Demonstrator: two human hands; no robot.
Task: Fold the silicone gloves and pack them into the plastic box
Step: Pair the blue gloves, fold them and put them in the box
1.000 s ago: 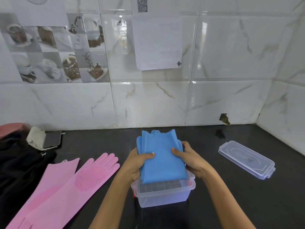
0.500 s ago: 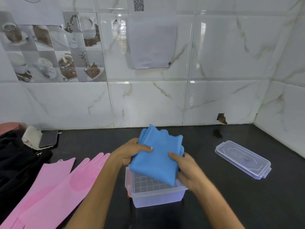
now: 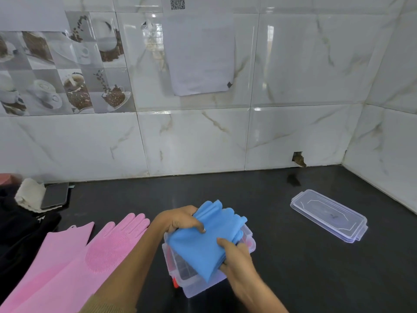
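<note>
Folded blue silicone gloves [image 3: 203, 240] sit tilted over the open clear plastic box [image 3: 196, 288] on the black counter. My left hand [image 3: 178, 219] grips their upper left edge, thumb on top. My right hand [image 3: 234, 254] grips their lower right edge, thumb on the blue surface. The gloves lie diagonally across the box's opening and cover most of it. Two pink silicone gloves [image 3: 67, 260] lie flat on the counter at the left. The box's clear lid [image 3: 329, 214] lies to the right.
A phone [image 3: 55, 195] and a white cloth [image 3: 29, 193] lie at the back left beside dark fabric [image 3: 18, 233]. Tiled walls close the back and the right corner. Bare black counter [image 3: 316, 267] stretches between box and lid.
Both hands have turned the blue gloves from straight over the box to a diagonal tilt and lowered them toward the opening. The camera view has shifted a little.
</note>
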